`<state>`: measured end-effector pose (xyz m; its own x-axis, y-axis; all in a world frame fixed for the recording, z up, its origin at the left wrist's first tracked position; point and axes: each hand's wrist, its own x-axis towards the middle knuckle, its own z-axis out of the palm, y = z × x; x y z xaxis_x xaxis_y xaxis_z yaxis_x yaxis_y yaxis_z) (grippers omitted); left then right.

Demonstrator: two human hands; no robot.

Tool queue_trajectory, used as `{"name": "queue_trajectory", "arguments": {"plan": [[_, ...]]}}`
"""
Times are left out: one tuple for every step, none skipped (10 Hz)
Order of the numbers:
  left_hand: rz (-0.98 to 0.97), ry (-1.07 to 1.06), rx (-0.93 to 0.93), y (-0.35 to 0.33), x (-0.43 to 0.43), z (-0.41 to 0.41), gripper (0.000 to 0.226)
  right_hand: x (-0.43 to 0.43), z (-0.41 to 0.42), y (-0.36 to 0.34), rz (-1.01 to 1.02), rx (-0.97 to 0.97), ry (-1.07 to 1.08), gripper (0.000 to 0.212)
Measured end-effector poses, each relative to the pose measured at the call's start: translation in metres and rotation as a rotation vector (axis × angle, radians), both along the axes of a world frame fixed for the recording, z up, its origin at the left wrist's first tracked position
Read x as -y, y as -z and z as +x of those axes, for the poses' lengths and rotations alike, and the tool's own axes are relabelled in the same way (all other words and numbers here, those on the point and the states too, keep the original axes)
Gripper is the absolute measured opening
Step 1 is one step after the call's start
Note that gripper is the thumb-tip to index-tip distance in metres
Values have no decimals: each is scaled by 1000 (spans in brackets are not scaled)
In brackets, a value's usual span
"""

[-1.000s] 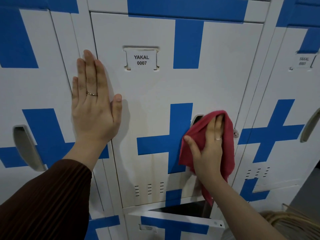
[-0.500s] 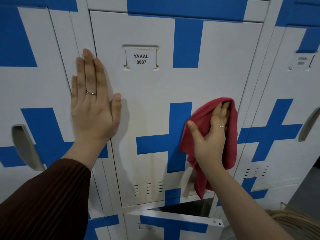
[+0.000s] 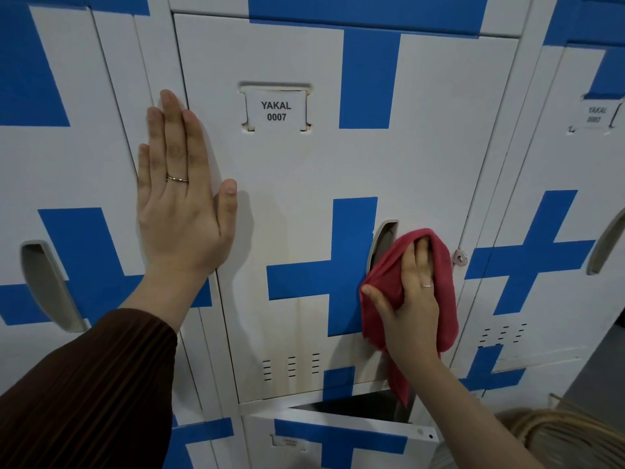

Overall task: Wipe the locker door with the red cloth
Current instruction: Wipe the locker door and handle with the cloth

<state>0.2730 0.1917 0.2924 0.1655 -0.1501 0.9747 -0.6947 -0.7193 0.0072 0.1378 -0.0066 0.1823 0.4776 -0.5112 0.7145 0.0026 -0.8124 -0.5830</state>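
The white locker door [image 3: 304, 170] with blue cross markings carries a label reading YAKAL 0007 [image 3: 276, 111]. My right hand [image 3: 411, 299] holds the red cloth [image 3: 444, 299] against the door's right side, just below the recessed handle [image 3: 384, 238]. Its fingertips are tucked under a fold of the cloth and its thumb lies along the cloth's left edge. A tail of cloth hangs down below my wrist. My left hand [image 3: 182, 204] lies flat with straight fingers on the door's left edge and the frame beside it.
A small metal hasp [image 3: 460, 257] sticks out at the door's right edge. The locker door below [image 3: 338, 431] is tilted open, showing a dark gap. Neighbouring lockers stand left [image 3: 44, 282] and right [image 3: 541, 258]. Pale woven material [image 3: 558, 438] sits at the bottom right.
My right hand with the cloth moved up and to the right, then came back down below the handle recess. My left hand stayed flat in place.
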Motion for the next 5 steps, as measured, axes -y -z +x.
{"name": "queue_trajectory", "arguments": {"plan": [[-1,-1,-3,0,0,0,62,7,-4,8,-51,-57,-3,77],[-3,-3,-1,0,0,1,63,12,-6,12,-32,-78,-46,76],[4,-16,5,0,0,1,62,5,0,-2,43,12,-90,79],[2,-24,11,0,0,1,62,-4,10,-33,128,209,-101,83],[2,-18,14,1,0,1,62,-3,14,-62,257,325,-80,85]]}}
